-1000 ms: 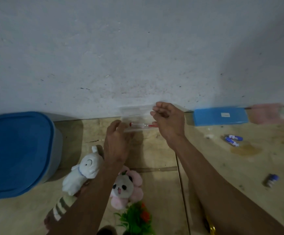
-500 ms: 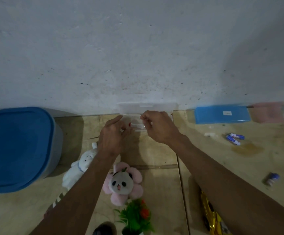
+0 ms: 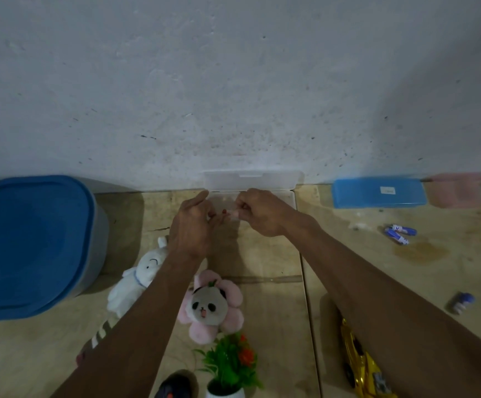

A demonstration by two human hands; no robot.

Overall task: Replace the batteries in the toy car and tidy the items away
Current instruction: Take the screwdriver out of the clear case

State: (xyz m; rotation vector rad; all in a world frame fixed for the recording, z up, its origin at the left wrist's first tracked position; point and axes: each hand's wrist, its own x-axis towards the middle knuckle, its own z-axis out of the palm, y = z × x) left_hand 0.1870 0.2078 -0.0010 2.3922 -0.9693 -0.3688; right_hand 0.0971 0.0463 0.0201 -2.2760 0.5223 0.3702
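Head view: right hand point(image 3: 258, 212) pinches a small red-tipped tool point(image 3: 227, 213) over the clear plastic case point(image 3: 291, 182), left hand point(image 3: 193, 222) loosely curled beside it; probably tidying, next lay it inside.

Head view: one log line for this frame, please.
stage: tidying | left hand: at clear plastic case, grip unclear | right hand: pinches small red-tipped tool | gold toy car: on floor, untouched
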